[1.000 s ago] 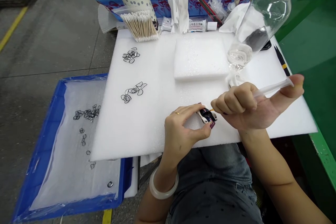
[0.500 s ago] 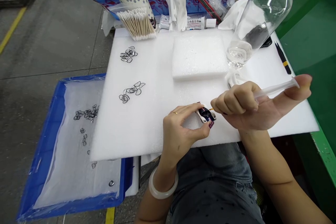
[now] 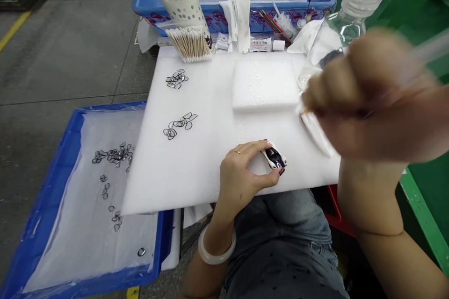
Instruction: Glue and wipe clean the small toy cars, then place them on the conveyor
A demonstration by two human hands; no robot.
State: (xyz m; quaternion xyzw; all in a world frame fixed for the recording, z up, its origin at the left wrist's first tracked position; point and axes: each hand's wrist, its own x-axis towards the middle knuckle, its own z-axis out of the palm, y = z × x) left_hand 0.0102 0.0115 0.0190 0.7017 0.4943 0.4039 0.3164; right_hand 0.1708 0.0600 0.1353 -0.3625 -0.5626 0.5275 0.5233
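Observation:
My left hand (image 3: 243, 175) grips a small black-and-white toy car (image 3: 275, 156) between thumb and fingers, low over the front of the white foam sheet (image 3: 206, 168). Raised at the right and blurred by motion, my right hand (image 3: 372, 98) is closed around a translucent syringe (image 3: 433, 46), whose barrel sticks out at the right. A small orange tip shows at its fingers. Behind the car lies a white foam block (image 3: 264, 84). Two groups of thin black rings (image 3: 177, 79) rest on the left of the sheet.
A clear bottle (image 3: 354, 14) stands behind my right hand. Cotton swabs (image 3: 191, 44), a dotted flask (image 3: 185, 7), glue tubes (image 3: 261, 45) and a blue bin (image 3: 324, 2) line the back. At lower left is a blue tray (image 3: 42, 210) with more rings.
My right hand has moved up and right with the syringe, away from the car. My left hand still holds the car in nearly the same place. The view has shifted slightly.

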